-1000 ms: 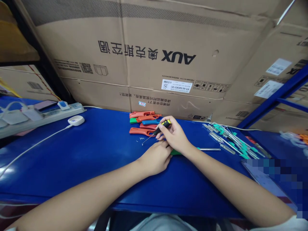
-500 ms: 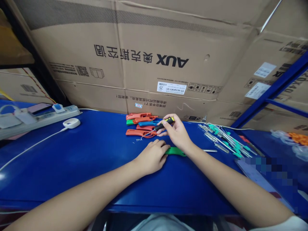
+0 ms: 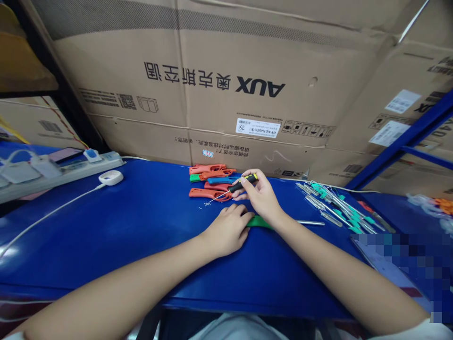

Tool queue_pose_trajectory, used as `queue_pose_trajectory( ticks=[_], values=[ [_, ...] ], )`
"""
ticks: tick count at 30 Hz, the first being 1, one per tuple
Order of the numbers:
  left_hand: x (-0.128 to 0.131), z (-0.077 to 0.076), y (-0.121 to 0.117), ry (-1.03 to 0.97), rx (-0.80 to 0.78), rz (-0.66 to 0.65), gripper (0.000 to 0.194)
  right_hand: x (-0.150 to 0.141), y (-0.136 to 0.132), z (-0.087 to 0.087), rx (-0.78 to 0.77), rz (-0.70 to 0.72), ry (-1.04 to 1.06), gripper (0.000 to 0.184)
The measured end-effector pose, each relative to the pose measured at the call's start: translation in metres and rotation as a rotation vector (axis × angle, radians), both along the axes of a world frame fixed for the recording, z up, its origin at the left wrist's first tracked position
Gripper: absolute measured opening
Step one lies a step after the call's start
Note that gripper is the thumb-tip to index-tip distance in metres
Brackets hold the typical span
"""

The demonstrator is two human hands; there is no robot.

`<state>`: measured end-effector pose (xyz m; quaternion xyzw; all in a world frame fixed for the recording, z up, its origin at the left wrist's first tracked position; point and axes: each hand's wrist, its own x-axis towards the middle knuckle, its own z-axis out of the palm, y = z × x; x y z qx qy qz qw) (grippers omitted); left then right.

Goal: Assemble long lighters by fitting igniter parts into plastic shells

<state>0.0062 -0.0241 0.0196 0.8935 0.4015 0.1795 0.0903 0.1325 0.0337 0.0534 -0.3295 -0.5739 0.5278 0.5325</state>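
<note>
My right hand (image 3: 260, 192) is closed round a black-and-yellow screwdriver (image 3: 244, 182). Its thin shaft slants down to the left, and the tip is at a small cluster of tiny silvery pieces, probably screws (image 3: 206, 204), on the blue table. Below it, my left hand (image 3: 230, 230) is closed over the left end of a green lighter (image 3: 261, 222) lying flat; the fingers hide that end. My right wrist covers the other end, and a thin metal tube (image 3: 311, 222) sticks out beyond it. Orange, red and blue lighter handles (image 3: 206, 193) lie stacked just behind the screwdriver.
Metal tubes with green parts (image 3: 334, 205) are piled on the right, above a flat panel (image 3: 385, 264) partly pixelated. To the left are a power strip (image 3: 88, 165) and a white ring-shaped device (image 3: 111, 177) on a cable. A big cardboard sheet (image 3: 212, 47) stands behind.
The whole view has shifted slightly, so the scene sits a little further right. Both hands keep their hold, and the screwdriver tip stays by the tiny pieces.
</note>
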Motion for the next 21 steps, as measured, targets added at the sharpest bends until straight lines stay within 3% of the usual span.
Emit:
queue_pose_trajectory(
  ticks=[7, 14, 21],
  values=[
    [-0.001, -0.005, 0.001, 0.003, 0.019, 0.034, 0.052, 0.027, -0.011, 0.007, 0.031, -0.147, 0.034, 0.034],
    [-0.004, -0.008, 0.004, 0.074, 0.031, 0.172, 0.072, 0.063, -0.024, 0.012, 0.061, -0.319, 0.092, 0.028],
    [-0.005, -0.005, 0.006, 0.157, -0.023, 0.259, 0.088, 0.083, -0.035, 0.011, 0.056, -0.402, 0.172, 0.026]
  ],
)
